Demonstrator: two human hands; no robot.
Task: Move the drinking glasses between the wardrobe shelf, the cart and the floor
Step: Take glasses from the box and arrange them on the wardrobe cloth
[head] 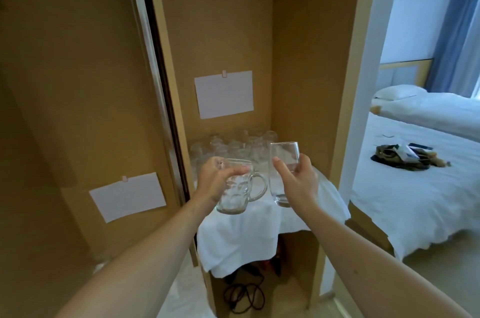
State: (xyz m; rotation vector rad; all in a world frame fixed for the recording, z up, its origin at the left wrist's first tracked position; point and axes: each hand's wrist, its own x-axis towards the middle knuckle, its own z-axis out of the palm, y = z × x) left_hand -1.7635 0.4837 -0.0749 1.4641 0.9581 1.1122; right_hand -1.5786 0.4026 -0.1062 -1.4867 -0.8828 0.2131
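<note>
Both hands are up in front of the open wardrobe, each holding a glass. The left hand (217, 181) grips a dimpled glass mug (237, 187) around its body from the side, fingers curled over the rim area, with the mug's handle sticking out to the right. The right hand (298, 182) is wrapped around a tall plain glass (284, 159), thumb on the near side, glass held pretty much upright. The two glasses are close to each other but not touching, both held in the air above the wardrobe shelf (262, 216), which is covered with a white cloth (239, 239) hanging over the front edge.

Further back on that shelf there's a whole bunch of other glasses (233, 146) clustered against the back wall, bit blurry so can't count them. Two blank sheets of paper are stuck up, one on the back panel (224, 94) and one on the sliding door (127, 197) to the left. Under the shelf a black cable (244, 294) lies coiled on the floor. Off to the right you can see a bed (415, 187) with white sheets and some dark stuff lying on it
</note>
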